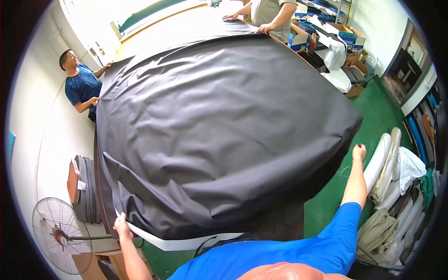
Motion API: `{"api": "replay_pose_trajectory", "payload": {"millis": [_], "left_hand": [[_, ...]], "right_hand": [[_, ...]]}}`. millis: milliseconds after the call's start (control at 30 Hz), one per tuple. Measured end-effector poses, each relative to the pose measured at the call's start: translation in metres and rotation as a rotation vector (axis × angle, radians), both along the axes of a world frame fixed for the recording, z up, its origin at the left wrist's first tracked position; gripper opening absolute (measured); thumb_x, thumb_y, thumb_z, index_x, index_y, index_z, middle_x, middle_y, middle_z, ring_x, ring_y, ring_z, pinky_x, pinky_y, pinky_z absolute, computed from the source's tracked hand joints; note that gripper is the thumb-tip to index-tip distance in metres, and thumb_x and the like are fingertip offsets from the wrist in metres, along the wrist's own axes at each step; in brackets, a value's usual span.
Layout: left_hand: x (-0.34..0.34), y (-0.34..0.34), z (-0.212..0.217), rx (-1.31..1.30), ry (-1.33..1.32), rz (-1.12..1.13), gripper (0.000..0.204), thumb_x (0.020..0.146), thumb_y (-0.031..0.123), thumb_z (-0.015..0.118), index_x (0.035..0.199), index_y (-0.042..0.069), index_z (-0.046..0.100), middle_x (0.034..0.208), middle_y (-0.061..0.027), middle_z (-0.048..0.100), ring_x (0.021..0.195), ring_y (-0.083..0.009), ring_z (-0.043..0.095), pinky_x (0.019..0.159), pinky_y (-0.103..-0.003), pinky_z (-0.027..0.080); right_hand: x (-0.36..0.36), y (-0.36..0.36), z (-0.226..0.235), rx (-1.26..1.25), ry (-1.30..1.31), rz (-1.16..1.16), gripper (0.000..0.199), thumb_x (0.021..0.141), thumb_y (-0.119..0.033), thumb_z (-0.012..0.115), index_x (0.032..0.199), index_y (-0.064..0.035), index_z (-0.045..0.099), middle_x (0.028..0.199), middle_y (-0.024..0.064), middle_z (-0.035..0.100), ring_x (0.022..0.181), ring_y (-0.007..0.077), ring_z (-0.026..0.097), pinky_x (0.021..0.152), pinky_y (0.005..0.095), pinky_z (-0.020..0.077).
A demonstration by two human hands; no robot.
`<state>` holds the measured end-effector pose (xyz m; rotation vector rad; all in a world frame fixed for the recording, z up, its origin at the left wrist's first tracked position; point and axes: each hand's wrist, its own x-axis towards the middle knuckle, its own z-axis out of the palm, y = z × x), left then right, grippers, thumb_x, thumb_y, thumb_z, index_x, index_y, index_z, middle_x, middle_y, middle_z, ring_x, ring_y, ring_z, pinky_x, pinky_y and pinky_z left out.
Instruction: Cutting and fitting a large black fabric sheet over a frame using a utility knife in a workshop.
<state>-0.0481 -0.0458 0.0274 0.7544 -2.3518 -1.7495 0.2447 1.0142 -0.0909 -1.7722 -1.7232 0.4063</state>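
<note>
Black fabric (pixel 219 126), a broad wrinkled sheet, covers nearly the whole tabletop (pixel 168 32), whose pale far end shows bare beyond it. The sheet's near edge hangs over the table's near side, with a white strip (pixel 172 242) running under that edge. Green floor (pixel 373 116) lies to the right, carrying a heap of pale fabric rolls (pixel 387 186) and, farther off, cardboard boxes (pixel 345 35).

Two other people stand at the table: one in a blue patterned shirt (pixel 81 86) on the left with hands at the sheet's edge, one in a grey shirt (pixel 273 14) at the far end pressing both hands on the fabric. A standing fan (pixel 58 233) sits at lower left.

The person's right arm, in a blue sleeve, stretches straight out to the sheet's right corner, where the right hand (pixel 359 152) is closed in a fist just beside the cloth; whether it grips the edge cannot be told. The left arm reaches forward, bare, and the left hand (pixel 121 225) pinches the fabric's lower left edge where the white strip begins.
</note>
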Motion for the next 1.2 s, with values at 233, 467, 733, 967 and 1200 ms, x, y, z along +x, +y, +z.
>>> {"api": "replay_pose_trajectory", "payload": {"millis": [233,467,733,967,1200], "left_hand": [[0.09,0.039,0.0,0.278,0.008,-0.048,0.022,0.086,0.008,0.064,0.106,-0.002,0.063,0.093,-0.0047,0.065,0.084,-0.0147,0.061,0.075,-0.03,0.048],[0.103,0.039,-0.017,0.338,0.058,-0.265,0.012,0.082,0.008,0.07,0.09,0.002,0.063,0.078,0.0004,0.062,0.069,-0.0078,0.056,0.061,-0.025,0.046],[0.106,-0.005,-0.015,0.486,0.121,-0.586,0.007,0.088,0.008,0.061,0.091,0.002,0.059,0.079,0.0029,0.058,0.072,-0.0053,0.052,0.063,-0.025,0.044],[0.111,-0.043,-0.033,0.418,0.117,-0.629,0.005,0.089,0.008,0.055,0.088,0.004,0.052,0.073,0.0023,0.051,0.066,-0.0059,0.047,0.059,-0.026,0.041],[0.123,-0.078,-0.026,0.337,0.116,-0.488,0.026,0.09,0.017,0.058,0.109,-0.001,0.055,0.091,-0.0101,0.061,0.085,-0.0166,0.057,0.076,-0.033,0.048]], "right_hand": [[-0.138,-0.109,0.089,0.302,0.303,0.305,0.025,0.089,-0.015,0.059,0.109,-0.0021,0.065,0.103,0.0109,0.069,0.094,0.022,0.065,0.085,0.033,0.0506],[-0.31,-0.517,0.187,0.106,0.587,1.337,0.015,0.091,-0.006,0.06,0.105,-0.0023,0.066,0.096,0.0042,0.067,0.088,0.0101,0.062,0.081,0.0235,0.05],[-0.326,-0.995,0.207,0.236,-0.214,2.554,0.04,0.075,-0.018,0.072,0.112,-0.0046,0.061,0.102,0.0157,0.065,0.098,0.0317,0.062,0.085,0.0397,0.0501],[-0.349,-1.049,0.167,0.372,-0.951,2.366,0.023,0.068,-0.016,0.068,0.088,-0.0067,0.069,0.076,0.0145,0.069,0.074,0.0335,0.069,0.068,0.0424,0.0545],[-0.332,-1.064,0.166,0.387,-0.894,2.354,0.023,0.066,-0.012,0.068,0.087,-0.0025,0.067,0.081,0.0187,0.068,0.08,0.0353,0.067,0.072,0.0425,0.054]]}}
